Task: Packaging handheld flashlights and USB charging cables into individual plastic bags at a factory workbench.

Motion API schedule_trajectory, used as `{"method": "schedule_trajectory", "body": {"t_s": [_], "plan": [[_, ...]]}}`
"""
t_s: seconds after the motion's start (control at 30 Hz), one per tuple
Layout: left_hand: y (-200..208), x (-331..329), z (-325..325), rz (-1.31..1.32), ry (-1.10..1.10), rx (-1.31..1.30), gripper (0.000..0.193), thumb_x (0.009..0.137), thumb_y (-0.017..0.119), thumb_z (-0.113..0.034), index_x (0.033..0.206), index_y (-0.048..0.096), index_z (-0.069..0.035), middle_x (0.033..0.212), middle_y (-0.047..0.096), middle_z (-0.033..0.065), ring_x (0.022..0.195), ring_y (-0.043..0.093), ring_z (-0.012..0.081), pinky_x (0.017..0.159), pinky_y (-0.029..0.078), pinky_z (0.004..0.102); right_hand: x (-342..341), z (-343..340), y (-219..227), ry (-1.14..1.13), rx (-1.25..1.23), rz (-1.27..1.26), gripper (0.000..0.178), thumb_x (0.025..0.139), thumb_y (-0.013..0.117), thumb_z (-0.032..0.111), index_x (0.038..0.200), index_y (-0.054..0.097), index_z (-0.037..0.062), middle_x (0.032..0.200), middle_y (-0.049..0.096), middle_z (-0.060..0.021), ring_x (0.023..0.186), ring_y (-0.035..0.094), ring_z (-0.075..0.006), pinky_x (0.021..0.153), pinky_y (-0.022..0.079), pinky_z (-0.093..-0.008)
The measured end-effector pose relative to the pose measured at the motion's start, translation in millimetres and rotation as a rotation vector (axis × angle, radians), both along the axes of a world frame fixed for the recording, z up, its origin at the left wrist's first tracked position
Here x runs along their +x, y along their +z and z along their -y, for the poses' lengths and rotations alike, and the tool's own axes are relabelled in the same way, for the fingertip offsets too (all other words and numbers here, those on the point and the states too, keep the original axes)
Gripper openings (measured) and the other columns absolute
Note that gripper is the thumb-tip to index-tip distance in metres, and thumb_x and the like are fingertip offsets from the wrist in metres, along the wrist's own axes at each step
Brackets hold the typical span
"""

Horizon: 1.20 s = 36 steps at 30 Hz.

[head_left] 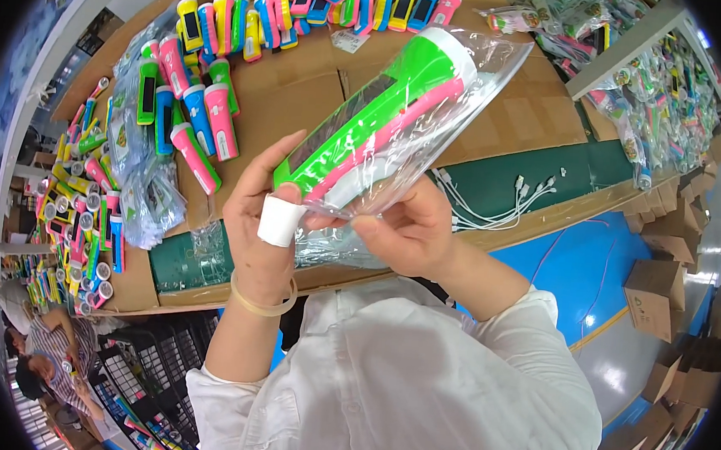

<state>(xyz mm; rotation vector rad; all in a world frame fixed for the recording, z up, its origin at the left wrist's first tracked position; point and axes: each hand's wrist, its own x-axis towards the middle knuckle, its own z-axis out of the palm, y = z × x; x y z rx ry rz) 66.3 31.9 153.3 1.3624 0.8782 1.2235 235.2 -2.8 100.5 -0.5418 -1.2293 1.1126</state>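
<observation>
A green and pink flashlight with a white head and a dark panel lies tilted inside a clear plastic bag, above the table's near edge. My left hand wraps round the tail end of the flashlight; a white wrap covers part of its thumb and a pale band circles the wrist. At the lower side of the bag, my right hand is closed, pinching the plastic between thumb and fingers. Some fingertips are hidden behind the bag.
Colourful flashlights stand and lie on the cardboard-covered table, with more heaped at the left. White cables lie on a green strip. Bagged flashlights are piled at the right, near a pale post. Boxes stand on the floor; people sit lower left.
</observation>
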Motion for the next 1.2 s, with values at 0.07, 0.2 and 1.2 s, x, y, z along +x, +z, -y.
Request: {"method": "schedule_trajectory", "body": {"t_s": [0.07,0.2,1.2], "plan": [[-0.2,4.1,-1.2,0.027,-0.024,-0.012,0.065,0.097,0.059,-0.042,0.134,0.053,0.011,0.126,0.063,0.0182,0.110,0.065,0.0241,0.094,0.052,0.0349,2.1,-4.3,3.6,-0.054,0.107,0.034,0.014,0.093,0.071,0.007,0.105,0.066,0.0004,0.109,0.066,-0.0101,0.101,0.065,-0.0204,0.083,0.052,-0.0333],[-16.3,8.5,-7.6,0.140,-0.142,-0.038,0.054,0.102,0.054,-0.033,0.134,0.055,0.011,0.124,0.065,0.0165,0.111,0.065,0.0224,0.096,0.050,0.0341,10.9,-7.1,23.3,-0.013,0.101,0.013,0.012,0.095,0.068,0.007,0.106,0.062,0.0025,0.104,0.067,-0.0079,0.098,0.067,-0.0169,0.082,0.054,-0.0291],[-173.9,-9.3,0.7,-0.998,-0.026,0.422,0.022,0.069,0.063,0.004,0.088,0.063,-0.007,0.092,0.063,0.0110,0.093,0.058,0.0345,0.079,0.045,0.0448,49.4,-44.6,-102.7,0.090,0.072,1.169,0.023,0.079,0.078,0.017,0.100,0.072,0.0075,0.097,0.068,-0.0129,0.094,0.066,-0.0343,0.082,0.054,-0.0430]]}}
